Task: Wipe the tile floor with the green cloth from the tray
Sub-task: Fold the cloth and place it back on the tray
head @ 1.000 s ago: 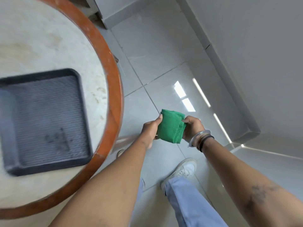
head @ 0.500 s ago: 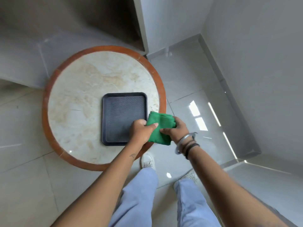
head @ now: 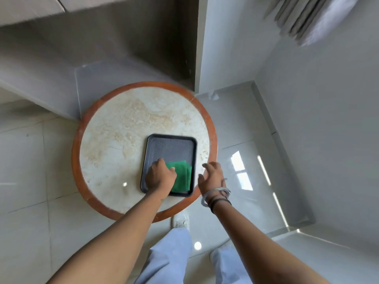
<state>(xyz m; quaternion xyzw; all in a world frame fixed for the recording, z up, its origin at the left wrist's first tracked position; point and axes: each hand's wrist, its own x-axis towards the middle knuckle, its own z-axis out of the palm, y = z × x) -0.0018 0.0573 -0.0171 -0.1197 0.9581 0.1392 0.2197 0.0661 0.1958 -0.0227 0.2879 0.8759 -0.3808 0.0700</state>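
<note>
— Fingers (head: 171,170) of the left hand (head: 160,178): curled down onto the folded green cloth (head: 181,178), pressing or still pinching its near-left edge; hard to tell which under the knuckles.

— And the right hand (head: 212,177)?

— Fingers spread wide, holding nothing, hanging just beside the tray's right rim over the surface edge. Half a second ago gripping the cloth's right side; now let go.

— So where is the cloth?

— Lying in the near-right part of the dark tray (head: 170,146), which sits on the round marble surface (head: 123,128) with its orange-brown rim. A second ago held in both hands low over the tile floor (head: 235,124); now back up on the tray.

— Meaning for the task?

— Probably wiping finished and cloth returned, a judgement only. No wet streaks or marks readable on the glossy tiles. Left to do, seemingly: release with the left and withdraw.
</note>
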